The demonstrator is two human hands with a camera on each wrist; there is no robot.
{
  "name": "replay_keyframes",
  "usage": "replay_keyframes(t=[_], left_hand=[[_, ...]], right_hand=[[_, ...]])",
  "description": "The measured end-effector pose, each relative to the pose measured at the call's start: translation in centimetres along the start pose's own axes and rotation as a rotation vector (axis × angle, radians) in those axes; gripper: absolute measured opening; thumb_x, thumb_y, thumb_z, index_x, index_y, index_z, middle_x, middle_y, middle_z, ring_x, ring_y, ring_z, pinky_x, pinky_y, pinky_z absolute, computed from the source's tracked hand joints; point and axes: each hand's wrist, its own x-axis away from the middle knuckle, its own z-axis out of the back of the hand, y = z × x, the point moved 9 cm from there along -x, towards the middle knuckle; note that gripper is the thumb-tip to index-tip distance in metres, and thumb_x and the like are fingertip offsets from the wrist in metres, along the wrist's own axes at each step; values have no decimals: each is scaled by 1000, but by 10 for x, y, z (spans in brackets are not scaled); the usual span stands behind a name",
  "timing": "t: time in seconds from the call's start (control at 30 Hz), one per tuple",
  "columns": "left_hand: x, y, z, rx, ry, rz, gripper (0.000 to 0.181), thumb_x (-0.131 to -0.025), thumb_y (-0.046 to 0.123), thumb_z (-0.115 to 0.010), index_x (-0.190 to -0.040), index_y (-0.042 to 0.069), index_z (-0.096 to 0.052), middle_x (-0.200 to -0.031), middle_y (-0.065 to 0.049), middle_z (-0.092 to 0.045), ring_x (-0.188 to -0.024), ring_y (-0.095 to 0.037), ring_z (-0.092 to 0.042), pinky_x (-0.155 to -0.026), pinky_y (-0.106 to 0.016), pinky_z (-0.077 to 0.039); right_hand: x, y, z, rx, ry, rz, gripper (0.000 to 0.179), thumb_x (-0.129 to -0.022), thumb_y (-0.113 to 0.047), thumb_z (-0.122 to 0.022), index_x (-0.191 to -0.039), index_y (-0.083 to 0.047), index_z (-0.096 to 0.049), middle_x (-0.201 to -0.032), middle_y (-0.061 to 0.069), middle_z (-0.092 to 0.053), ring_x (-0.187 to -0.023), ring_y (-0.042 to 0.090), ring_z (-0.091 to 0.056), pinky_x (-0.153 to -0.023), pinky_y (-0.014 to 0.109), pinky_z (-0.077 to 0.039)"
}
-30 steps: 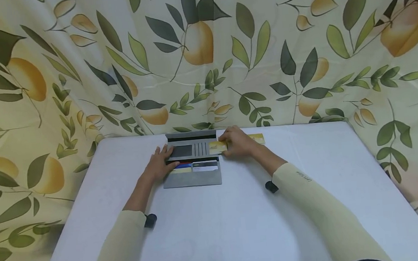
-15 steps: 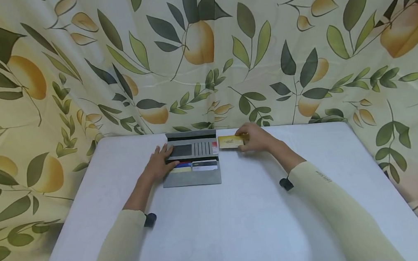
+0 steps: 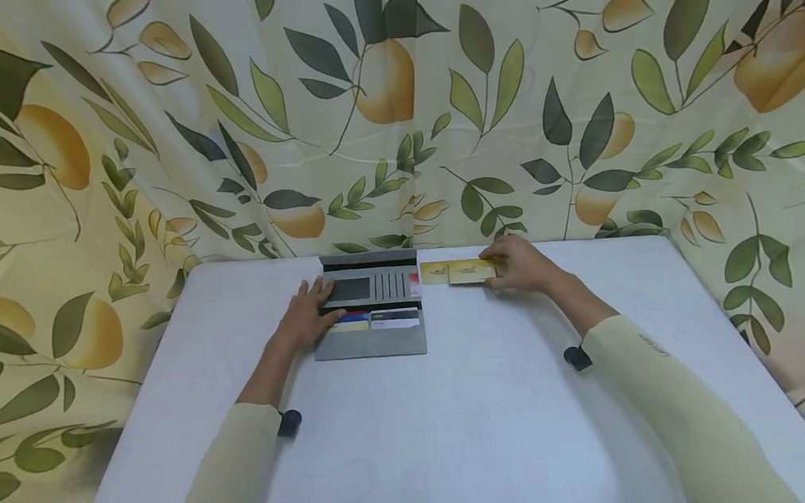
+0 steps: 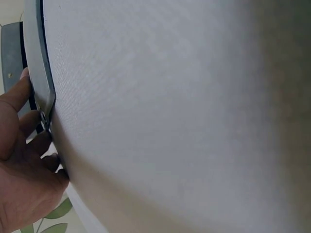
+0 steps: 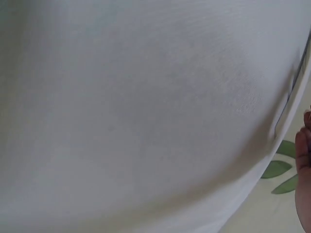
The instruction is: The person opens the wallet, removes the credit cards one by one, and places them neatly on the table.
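A grey wallet (image 3: 367,344) lies unfolded near the table's far edge, with card slots and a dark window on its upper panel. My left hand (image 3: 302,316) rests on its left side, fingers spread and thumb across the fold. In the left wrist view, the fingers of the left hand (image 4: 24,155) touch the wallet's edge (image 4: 41,58). Right of the wallet, my right hand (image 3: 522,265) pinches a gold card (image 3: 469,273) by its right end. That card partly covers another gold card (image 3: 434,273). Only part of the right hand (image 5: 303,170) shows in the right wrist view.
Several cards (image 3: 394,318) sit in the wallet's lower pocket. A red and white card (image 3: 414,285) shows at the right of the upper panel. The white table (image 3: 426,441) meets a leaf-patterned curtain (image 3: 395,164) just behind the wallet.
My right hand has drawn a gold card rightward out of the wallet's upper panel and moved further right, showing the red and white card there. The left hand has stayed on the wallet.
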Motion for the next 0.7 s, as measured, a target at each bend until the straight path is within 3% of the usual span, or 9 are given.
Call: replay_keyframes(t=[0.3, 0.7], left_hand=[[-1, 0, -2, -6, 5, 3, 75, -106, 37, -63, -164, 2, -30, -171, -24, -16, -157, -49, -4, -126, -62, -9], [0, -1, -1, 0, 2, 2, 75, -106, 37, -62, -164, 3, -30, -172, -23, -16, -157, -49, -4, -126, -61, -8]], right_hand=[[16, 14, 12, -178, 51, -46, 50, -81, -4, -87, -127, 4, -69, -126, 21, -67, -116, 40, -61, -105, 54, -49], [37, 42, 22, -204, 137, -117, 40, -86, -2, -85, -124, 3, -71, -129, 25, -68, -118, 45, -64, -106, 56, -49]])
